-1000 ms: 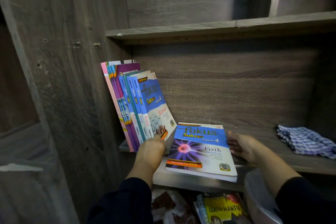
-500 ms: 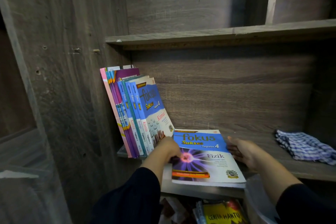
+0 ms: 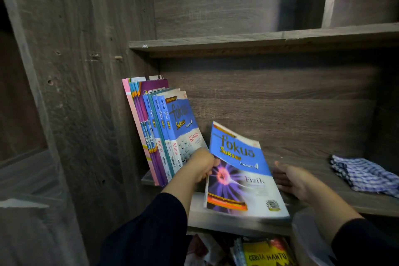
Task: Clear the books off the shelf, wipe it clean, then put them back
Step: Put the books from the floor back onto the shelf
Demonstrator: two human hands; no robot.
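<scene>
1. Blue-and-white, the Fizik book (image 3: 239, 173) is tilted up off the wooden shelf (image 3: 323, 203), its lower edge near the shelf's front lip.
2. Its spine edge is pinched by the fingers of the left hand (image 3: 201, 165), which are curled round it.
3. The right hand (image 3: 295, 181) is held with its fingers straight and apart just beside the book's right edge; whether it touches the cover cannot be told through the blur.
4. A row of standing books (image 3: 160, 134) is seen leaning against the left wall of the shelf, and a checked cloth (image 3: 362, 174) is left lying at the right, well apart.
5. The putting-back step is judged to be in hand, since the cloth is set aside.
6. Next, the book would need to be stood upright and slid left against the Kimia book (image 3: 185, 127), with the row steadied so that it is not toppled.
</scene>
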